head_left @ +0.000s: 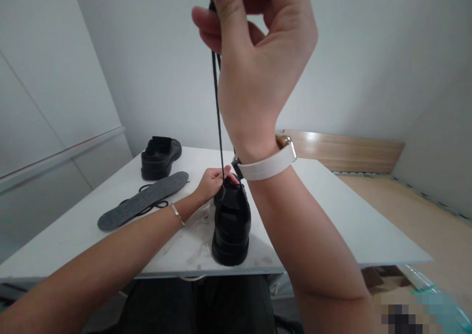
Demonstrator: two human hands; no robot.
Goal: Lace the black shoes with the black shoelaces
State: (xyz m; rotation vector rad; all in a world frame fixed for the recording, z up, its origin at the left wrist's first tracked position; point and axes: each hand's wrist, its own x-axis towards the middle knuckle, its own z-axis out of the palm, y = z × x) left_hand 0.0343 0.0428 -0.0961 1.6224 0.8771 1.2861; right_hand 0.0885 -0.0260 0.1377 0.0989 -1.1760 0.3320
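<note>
A black shoe (231, 223) stands on the white table in front of me, its heel toward me. High above it, my right hand (258, 34) is closed on a black shoelace (217, 103), whose strands run taut down to the shoe. My left hand (213, 182) rests at the far side of the shoe's opening, by the laces; its fingers are partly hidden, and it seems to hold the shoe's front. To the left lies a grey insole (145, 200) on top of another loose black lace (158, 205).
A second black shoe (159, 158) sits at the table's far left. The white table (313, 216) has smudges near the shoe. A wooden headboard (346, 149) stands behind at right, with a cardboard box (387, 280) below the table's right edge.
</note>
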